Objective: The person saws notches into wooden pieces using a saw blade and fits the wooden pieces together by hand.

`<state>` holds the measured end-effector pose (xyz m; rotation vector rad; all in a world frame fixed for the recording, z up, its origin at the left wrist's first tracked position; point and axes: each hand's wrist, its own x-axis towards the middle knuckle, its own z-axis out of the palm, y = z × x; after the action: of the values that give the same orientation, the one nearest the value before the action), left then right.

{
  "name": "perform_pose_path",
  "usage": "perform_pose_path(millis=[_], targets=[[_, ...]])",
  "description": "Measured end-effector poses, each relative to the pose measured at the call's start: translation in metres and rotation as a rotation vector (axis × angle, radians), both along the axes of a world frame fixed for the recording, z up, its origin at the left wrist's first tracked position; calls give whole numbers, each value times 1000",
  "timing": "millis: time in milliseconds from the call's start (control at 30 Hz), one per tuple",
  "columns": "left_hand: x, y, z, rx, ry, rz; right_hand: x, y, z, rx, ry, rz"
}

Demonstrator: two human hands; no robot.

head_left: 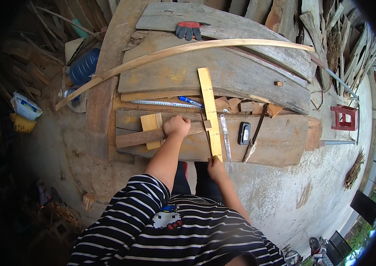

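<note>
My left hand (178, 126) is closed in a fist round a brown wooden bar (134, 138), which lies across a short pale wood block (153, 124) on the plank bench (281, 137). Near the bench's front edge, my right hand (216, 168) grips the lower end of a flat yellow wood strip (209, 102). That strip points away from me, and the bar's right end meets its left side. Just right of the strip lie a metal ruler (225, 135), a small black case (244, 133) and a dark blade with a wrapped handle (250, 152).
A tape measure blade (161, 103) and a blue marker (190, 101) lie behind the bar. A long bowed lath (174, 48) spans the bench, with a red and grey glove (189, 31) beyond it. Left stands a blue water bottle (84, 66); right, a red stool (344, 118).
</note>
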<state>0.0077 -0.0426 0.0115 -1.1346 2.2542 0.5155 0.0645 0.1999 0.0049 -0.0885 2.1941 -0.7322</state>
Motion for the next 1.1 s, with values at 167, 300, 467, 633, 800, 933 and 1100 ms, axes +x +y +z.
perform_pose_path(millis=[167,300,467,633,800,933,1100], targets=[[0,-1,-2,6,-7,1,11,13,10,-30,-2,-5],[0,-2,-2,18,1,10,-37,-39,-14,22,86,107],[1,-3,0,21,-2,7,-32,-46,-22,-60,84,39],[0,-3,-1,40,-13,17,15,-1,-2,-58,81,-5],[0,-3,-3,16,6,-10,-23,-24,-13,-24,61,78],[0,-3,-2,9,-17,-5,-43,-38,-20,-85,81,127],[0,-1,-1,10,5,-6,8,14,4,-67,70,71]])
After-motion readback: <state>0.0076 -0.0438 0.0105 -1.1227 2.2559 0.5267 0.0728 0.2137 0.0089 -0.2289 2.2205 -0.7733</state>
